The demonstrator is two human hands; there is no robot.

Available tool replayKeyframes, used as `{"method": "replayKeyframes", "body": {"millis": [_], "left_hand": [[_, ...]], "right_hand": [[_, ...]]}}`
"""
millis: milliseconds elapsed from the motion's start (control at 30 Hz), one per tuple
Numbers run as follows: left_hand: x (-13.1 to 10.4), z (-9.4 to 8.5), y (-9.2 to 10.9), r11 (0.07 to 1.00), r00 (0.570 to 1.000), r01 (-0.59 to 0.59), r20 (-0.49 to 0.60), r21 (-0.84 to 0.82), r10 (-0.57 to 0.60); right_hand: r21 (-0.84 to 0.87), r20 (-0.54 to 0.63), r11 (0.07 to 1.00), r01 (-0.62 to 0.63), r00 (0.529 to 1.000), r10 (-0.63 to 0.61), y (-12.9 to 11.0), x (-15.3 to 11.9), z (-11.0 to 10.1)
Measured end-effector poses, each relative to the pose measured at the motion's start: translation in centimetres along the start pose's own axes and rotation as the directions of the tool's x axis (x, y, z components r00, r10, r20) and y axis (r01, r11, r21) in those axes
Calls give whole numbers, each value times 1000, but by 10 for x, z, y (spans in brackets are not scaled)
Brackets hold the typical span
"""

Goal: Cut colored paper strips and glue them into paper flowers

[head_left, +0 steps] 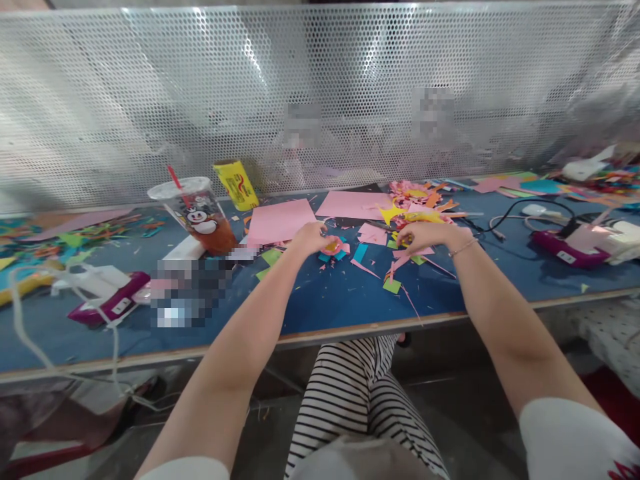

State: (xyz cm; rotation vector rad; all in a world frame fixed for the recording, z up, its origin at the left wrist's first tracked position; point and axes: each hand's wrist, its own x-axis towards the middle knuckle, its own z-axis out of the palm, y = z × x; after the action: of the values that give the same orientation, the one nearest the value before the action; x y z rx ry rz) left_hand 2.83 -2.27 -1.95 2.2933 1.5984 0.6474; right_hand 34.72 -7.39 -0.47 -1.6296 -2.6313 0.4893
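Observation:
My left hand (311,239) is closed on the edge of a small layered paper flower (332,247) in pink, orange and blue, held low over the blue table (320,307). My right hand (424,236) reaches down into a loose pile of paper scraps, its fingers curled together; what they pinch, if anything, is hidden. Around it lie pink paper strips (397,265), a green paper square (393,286) and a blue paper strip (360,253). Two pink paper sheets (280,220) rest behind the hands.
A drink cup (213,230) with a red straw stands to the left, beside a yellow packet (239,187). Purple power strips (570,250) with cables lie at both sides. A perforated metal screen (320,80) closes off the back. Pink and orange paper pieces (417,193) are heaped behind my right hand.

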Motion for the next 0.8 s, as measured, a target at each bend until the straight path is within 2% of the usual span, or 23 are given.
{"method": "replayKeyframes", "body": {"millis": [67,167,267,367,433,500,567,633,700,800], "left_hand": [[0,0,1,997,998,-35,-55,76,39],[0,0,5,994,991,-47,-118,96,58],[-1,0,11,996,981,-72,-178,52,80],[-2,0,17,992,973,-114,-209,-51,101],[-5,0,22,981,969,-138,-223,-139,104],[-8,1,28,959,965,-166,-236,-229,111],[-12,2,36,934,962,-193,-244,-301,121],[-16,3,43,911,964,-207,-232,-356,129],[-19,3,48,894,969,-208,-210,-396,133],[-22,2,52,886,976,-194,-177,-422,129]], "right_hand": [[-31,42,999,-26,999,28,-3,4,2],[-49,98,995,-92,990,97,-9,7,4],[-56,154,988,-142,977,149,-13,6,3],[-30,151,992,-122,981,126,-12,3,2],[4,64,998,-61,996,61,-12,1,1],[59,-135,998,2,991,6,-14,0,-2],[176,-373,982,64,928,6,-19,0,-4],[343,-526,928,142,848,65,-26,3,-5],[481,-580,847,226,807,114,-32,8,-3],[582,-611,754,306,776,156,-35,17,2]]}}
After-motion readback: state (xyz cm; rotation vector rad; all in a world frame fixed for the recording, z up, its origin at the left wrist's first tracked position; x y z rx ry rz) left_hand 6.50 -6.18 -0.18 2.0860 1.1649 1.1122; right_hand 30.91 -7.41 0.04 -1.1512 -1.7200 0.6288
